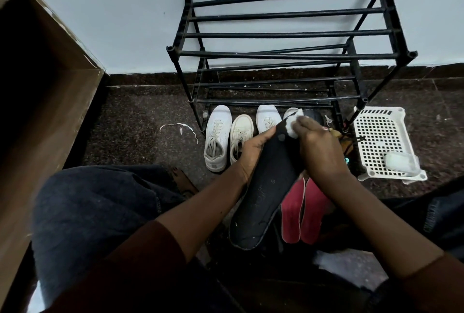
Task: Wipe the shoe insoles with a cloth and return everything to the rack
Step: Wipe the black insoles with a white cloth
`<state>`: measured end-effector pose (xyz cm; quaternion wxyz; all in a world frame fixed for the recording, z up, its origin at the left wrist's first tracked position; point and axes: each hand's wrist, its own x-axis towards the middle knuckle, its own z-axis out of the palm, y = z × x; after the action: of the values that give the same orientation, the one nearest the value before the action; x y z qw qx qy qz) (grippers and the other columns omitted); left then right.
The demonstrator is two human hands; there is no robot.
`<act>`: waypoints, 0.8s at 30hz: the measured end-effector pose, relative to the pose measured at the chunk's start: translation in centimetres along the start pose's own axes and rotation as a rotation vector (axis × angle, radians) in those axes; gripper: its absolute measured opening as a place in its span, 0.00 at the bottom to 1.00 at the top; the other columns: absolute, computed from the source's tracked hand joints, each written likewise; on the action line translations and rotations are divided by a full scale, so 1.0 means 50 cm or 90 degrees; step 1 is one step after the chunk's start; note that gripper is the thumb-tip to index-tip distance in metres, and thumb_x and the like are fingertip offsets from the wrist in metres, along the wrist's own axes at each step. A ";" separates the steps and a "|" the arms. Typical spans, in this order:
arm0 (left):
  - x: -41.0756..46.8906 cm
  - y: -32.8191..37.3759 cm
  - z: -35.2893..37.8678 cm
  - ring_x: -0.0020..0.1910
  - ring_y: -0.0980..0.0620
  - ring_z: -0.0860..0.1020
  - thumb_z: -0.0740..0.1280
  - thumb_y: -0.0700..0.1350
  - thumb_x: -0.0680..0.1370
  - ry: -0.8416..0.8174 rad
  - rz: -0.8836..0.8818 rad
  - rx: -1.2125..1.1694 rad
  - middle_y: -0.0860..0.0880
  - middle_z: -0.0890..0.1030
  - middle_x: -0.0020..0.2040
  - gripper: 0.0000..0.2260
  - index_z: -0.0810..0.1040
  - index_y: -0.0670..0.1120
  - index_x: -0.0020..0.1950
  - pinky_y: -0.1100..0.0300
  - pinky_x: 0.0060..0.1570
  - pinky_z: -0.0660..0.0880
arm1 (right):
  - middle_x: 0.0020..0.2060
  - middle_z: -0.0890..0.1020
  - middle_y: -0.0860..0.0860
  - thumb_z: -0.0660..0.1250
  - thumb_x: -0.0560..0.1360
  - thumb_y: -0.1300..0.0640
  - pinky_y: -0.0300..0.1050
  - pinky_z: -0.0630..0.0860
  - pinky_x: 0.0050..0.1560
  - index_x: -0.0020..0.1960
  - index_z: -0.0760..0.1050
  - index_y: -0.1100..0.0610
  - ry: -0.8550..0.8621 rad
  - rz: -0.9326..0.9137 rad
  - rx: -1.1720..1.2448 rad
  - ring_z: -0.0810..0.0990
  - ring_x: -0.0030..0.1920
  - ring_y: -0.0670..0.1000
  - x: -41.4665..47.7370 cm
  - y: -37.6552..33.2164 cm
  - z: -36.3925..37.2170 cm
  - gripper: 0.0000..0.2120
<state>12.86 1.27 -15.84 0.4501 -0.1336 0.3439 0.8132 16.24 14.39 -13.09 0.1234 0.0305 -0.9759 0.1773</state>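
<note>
Black insole (263, 187): in our left grip, toe pointing away; we judge it light and bendy.
Left hand (253, 152): curled round its side edge.
Right hand (319, 147): pinches white cloth (292, 125) against the toe, just beyond that grip.
Best hold: mid-edge, we judge.

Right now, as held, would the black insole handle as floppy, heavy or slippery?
Probably fairly stiff: the black insole looks nearly straight though the left hand grips only its upper part. Likely light: thin, carried one-handed. Its matte face seems unlikely to slip under the white cloth the right hand presses on.
</note>
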 end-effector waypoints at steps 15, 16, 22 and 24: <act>-0.006 0.018 -0.006 0.36 0.51 0.83 0.64 0.58 0.69 -0.008 0.039 -0.029 0.44 0.82 0.36 0.22 0.84 0.39 0.37 0.62 0.38 0.80 | 0.55 0.80 0.58 0.63 0.67 0.69 0.51 0.80 0.31 0.52 0.79 0.64 -0.004 -0.086 0.092 0.83 0.42 0.60 -0.031 -0.058 0.042 0.15; -0.006 0.018 -0.007 0.38 0.50 0.83 0.61 0.58 0.73 -0.004 0.030 -0.022 0.43 0.82 0.38 0.24 0.84 0.39 0.39 0.61 0.40 0.80 | 0.54 0.80 0.58 0.63 0.67 0.69 0.52 0.80 0.30 0.52 0.79 0.65 -0.003 -0.092 0.081 0.83 0.42 0.60 -0.027 -0.053 0.039 0.15; -0.009 0.005 0.007 0.44 0.47 0.83 0.56 0.55 0.76 0.015 0.025 -0.001 0.41 0.84 0.45 0.23 0.84 0.40 0.48 0.58 0.45 0.80 | 0.54 0.78 0.61 0.65 0.67 0.72 0.49 0.77 0.33 0.52 0.77 0.67 0.003 0.017 -0.019 0.82 0.42 0.63 0.006 -0.019 0.008 0.13; -0.008 0.004 0.008 0.43 0.48 0.83 0.58 0.56 0.75 0.035 0.031 0.029 0.42 0.84 0.45 0.23 0.84 0.40 0.49 0.57 0.46 0.80 | 0.52 0.77 0.60 0.61 0.70 0.71 0.50 0.74 0.35 0.49 0.75 0.65 0.009 0.097 -0.040 0.80 0.41 0.63 0.015 0.005 0.009 0.09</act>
<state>12.95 1.20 -15.22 0.4233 -0.1373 0.3782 0.8117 15.39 14.47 -13.41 0.1171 -0.0492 -0.9796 0.1557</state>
